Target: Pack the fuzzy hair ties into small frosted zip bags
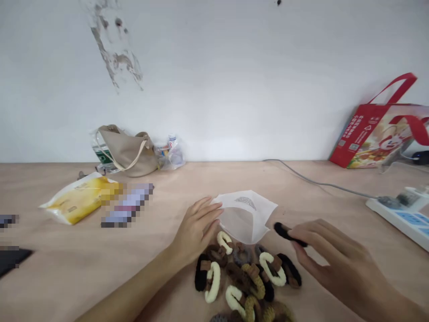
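Between the thumb and fingers of my right hand (331, 255) is a black hair tie (284, 230), held just above the table. My left hand (197, 226) has its fingertips on the left edge of a translucent white plastic bag (243, 221), which bears a small block of print and lies with its mouth towards me. Whether those fingers pinch the bag or just rest on it is hard to see. Nearer to me is a loose pile of fuzzy hair ties (246, 275) in cream, brown, tan, grey and black, several with a brown tag.
At the left lie a yellow pack (82, 199) and a pixelated phone-like item (129, 205). Against the wall stand a beige handbag (130, 152) and a small clear bag (172, 154). A red carrier bag (375, 134), a power strip (402, 219) and a grey cable (315, 181) are at the right.
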Tool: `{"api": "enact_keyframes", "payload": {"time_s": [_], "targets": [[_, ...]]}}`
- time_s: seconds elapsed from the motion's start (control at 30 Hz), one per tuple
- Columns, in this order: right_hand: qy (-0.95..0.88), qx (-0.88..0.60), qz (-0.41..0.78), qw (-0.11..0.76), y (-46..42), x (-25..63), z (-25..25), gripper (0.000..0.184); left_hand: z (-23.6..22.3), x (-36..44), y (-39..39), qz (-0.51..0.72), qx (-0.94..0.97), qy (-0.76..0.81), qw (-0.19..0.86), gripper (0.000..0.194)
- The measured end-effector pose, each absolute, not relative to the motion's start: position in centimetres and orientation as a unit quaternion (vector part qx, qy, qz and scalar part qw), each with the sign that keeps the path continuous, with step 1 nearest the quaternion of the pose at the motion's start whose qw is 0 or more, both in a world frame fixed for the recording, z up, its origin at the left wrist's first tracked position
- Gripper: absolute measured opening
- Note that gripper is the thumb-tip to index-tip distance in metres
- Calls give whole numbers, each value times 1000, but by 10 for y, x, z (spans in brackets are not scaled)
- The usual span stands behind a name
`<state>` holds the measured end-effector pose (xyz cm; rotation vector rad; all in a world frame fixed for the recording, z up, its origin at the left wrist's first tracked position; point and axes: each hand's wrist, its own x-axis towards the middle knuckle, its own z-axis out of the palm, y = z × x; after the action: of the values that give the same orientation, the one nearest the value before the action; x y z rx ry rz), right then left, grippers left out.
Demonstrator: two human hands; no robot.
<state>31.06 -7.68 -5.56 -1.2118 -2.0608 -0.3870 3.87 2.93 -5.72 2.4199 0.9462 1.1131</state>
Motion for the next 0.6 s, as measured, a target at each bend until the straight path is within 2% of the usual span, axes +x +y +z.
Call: {"api": "enact_keyframes", "payload": {"time_s": [0.1,0.2,0.27,0.4,0.5,0.6], "targets": [[-870,-361,-137,307,-58,281,-34,21,-57,42,27,406,849,315,123,30],[-892,-332,-146,269,-39,265,-27,22,-54,45,23,424,848,311,70,31],[-887,-353,-127,271,-34,269,-28,19,-51,45,21,429,847,310,54,31],[-855,-426,-7,295,-55,297,-40,19,-47,44,22,423,849,316,32,33],[-852,-456,38,256,-79,311,-55,22,-43,46,23,415,855,311,3,35],[-858,-473,20,201,-92,314,-73,32,-37,51,22,412,860,300,-14,37]]}}
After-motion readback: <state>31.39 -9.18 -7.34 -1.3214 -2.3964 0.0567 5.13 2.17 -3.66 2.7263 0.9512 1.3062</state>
